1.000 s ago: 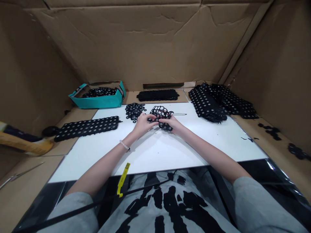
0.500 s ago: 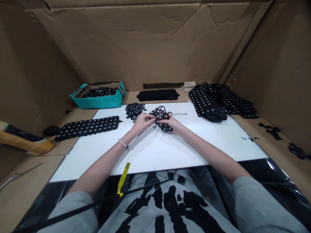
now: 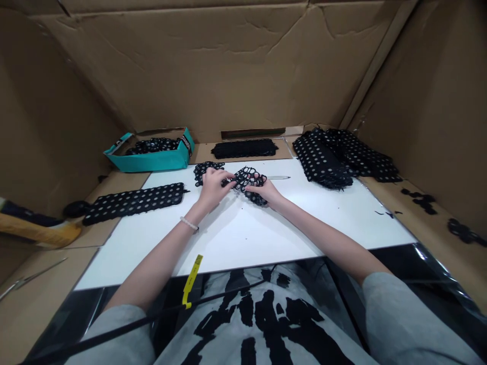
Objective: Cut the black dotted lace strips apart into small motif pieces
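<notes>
A crumpled black perforated sheet, with round holes showing white through it, is held up over the middle of the white board. My right hand grips its right side, the thumb on top and the fingers behind. At its left edge my left hand pinches a dark bit of it between thumb and fingertips; the exact piece is partly hidden. Behind my left hand lies a pile of small black discs, partly covered by the hand.
A teal box of black dotted pieces stands back left. Near it lies a dotted strip. A black stack lies at the back, dotted strips at right, a pen behind my right hand, scissors far left. Cardboard walls surround the board.
My left hand has moved a little left, away from my right hand, and now covers part of the disc pile. My right hand keeps its hold on the sheet. The view has shifted slightly.
</notes>
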Motion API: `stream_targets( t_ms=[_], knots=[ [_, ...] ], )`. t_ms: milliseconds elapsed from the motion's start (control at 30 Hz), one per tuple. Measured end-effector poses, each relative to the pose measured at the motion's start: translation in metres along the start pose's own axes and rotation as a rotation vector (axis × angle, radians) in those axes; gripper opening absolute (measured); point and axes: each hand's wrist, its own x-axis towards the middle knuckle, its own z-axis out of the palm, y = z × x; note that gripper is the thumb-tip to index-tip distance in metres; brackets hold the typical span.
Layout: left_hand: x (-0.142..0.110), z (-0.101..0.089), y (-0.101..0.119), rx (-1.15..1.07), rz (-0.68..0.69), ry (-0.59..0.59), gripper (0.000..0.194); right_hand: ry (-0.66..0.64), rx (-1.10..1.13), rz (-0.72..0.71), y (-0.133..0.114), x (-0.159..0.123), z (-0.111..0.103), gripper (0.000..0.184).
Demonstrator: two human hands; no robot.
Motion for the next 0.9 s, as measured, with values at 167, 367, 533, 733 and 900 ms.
stream_targets(
  t_ms=[167,367,533,733,900],
  knots=[
    [-0.001,0.005,-0.001,0.032,0.005,-0.032,0.022,0.002,-0.047,-0.027,0.002,0.000,0.000,0.060],
    [0.006,-0.003,-0.037,0.193,-0.191,0.129,0.029,0.007,-0.058,0.028,-0.005,-0.005,0.003,0.061],
    [0.001,-0.002,-0.008,-0.080,0.065,-0.063,0.029,0.013,-0.033,0.003,-0.010,-0.009,0.005,0.057],
    [-0.002,0.012,0.014,-0.445,-0.105,-0.182,0.024,-0.081,-0.018,-0.031,-0.010,-0.007,0.002,0.051],
    [0.010,0.009,-0.027,-0.574,-0.407,0.038,0.027,-0.081,-0.098,0.017,-0.005,-0.001,-0.003,0.056]
  ],
)
